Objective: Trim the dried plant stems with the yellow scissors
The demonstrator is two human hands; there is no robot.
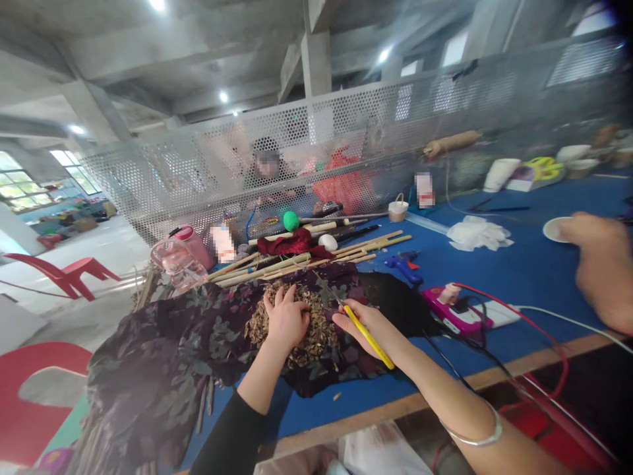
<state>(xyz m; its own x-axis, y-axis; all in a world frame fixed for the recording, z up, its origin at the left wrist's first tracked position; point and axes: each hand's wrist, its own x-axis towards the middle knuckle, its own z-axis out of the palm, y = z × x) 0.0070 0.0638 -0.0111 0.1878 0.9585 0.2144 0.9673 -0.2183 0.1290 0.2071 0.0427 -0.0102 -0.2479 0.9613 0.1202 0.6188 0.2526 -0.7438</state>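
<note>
My left hand (pixel 284 320) lies on a heap of brown dried plant bits (pixel 309 330), fingers bent and pressing into it. The heap rests on a dark flowered cloth (pixel 163 356) spread over the blue table (pixel 519 270). My right hand (pixel 368 323) is closed round a yellow-handled tool (pixel 368 335), its thin metal tip pointing into the heap. A silver bangle (pixel 475 435) sits on my right forearm.
Bamboo sticks (pixel 316 257), a red cloth (pixel 291 245), a green ball (pixel 291 220), a white egg shape (pixel 327 242), a blue glue gun (pixel 403 265), a pink box (pixel 448 310) with cables and a pink bottle (pixel 185 254) lie around. Another person's hand (pixel 606 270) is at right. A person sits behind the perforated screen (pixel 346 132).
</note>
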